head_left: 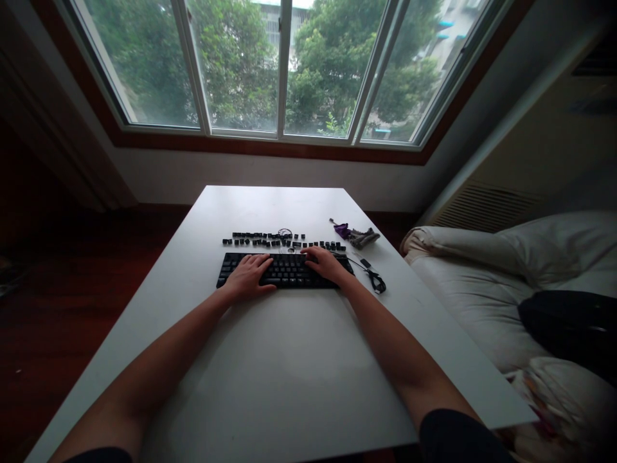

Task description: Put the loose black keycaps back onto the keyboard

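Observation:
A black keyboard [289,275] lies on the white table in front of me. My left hand [247,278] rests on its left part, fingers stretched out and the thumb along the near edge. Over the right part is my right hand [324,262], fingers bent and a little apart near the far edge, with nothing visible between them. Behind the keyboard, loose black keycaps [241,242] stand in two rough rows. Among them is a thin wire loop [285,233]. The keys under both palms are hidden.
The white table [279,360] reaches toward the windows. Right of the keyboard lie a coiled black cable [376,281] and a crumpled grey and purple cloth [361,238]. A pale sofa [472,283] with a dark item [569,325] on it stands along the right side.

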`<control>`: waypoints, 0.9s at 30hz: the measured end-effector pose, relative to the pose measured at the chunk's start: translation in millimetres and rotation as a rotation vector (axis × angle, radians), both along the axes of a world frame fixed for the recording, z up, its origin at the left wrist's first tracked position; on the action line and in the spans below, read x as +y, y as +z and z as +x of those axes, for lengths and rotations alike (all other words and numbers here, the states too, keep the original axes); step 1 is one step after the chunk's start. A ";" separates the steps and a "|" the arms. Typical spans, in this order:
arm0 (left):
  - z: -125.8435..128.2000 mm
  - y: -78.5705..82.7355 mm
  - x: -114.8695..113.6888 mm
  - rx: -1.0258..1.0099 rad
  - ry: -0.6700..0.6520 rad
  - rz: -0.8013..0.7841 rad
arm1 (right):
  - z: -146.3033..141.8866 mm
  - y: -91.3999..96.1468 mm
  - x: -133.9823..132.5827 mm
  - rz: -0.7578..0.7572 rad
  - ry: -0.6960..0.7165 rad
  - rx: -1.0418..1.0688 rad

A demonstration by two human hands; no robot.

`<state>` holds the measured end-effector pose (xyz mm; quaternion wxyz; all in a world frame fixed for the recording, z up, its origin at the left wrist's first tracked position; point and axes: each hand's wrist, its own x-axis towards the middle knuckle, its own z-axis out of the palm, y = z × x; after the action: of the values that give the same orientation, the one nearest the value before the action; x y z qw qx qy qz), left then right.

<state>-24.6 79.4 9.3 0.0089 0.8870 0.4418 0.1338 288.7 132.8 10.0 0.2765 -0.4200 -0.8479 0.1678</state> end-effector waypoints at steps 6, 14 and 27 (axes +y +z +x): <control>-0.2 -0.2 0.1 0.005 -0.001 0.001 | 0.1 -4.3 2.1 0.041 -0.042 -0.058; -0.5 -1.1 0.0 0.007 -0.002 0.007 | 1.5 4.0 -1.5 -0.058 0.089 0.003; -0.4 -1.1 0.2 -0.006 0.002 -0.013 | 2.1 5.1 -2.5 -0.105 0.091 -0.007</control>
<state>-25.0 79.6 8.2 0.0158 0.8862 0.4434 0.1337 290.8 130.4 15.1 0.2429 -0.3956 -0.8572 0.2231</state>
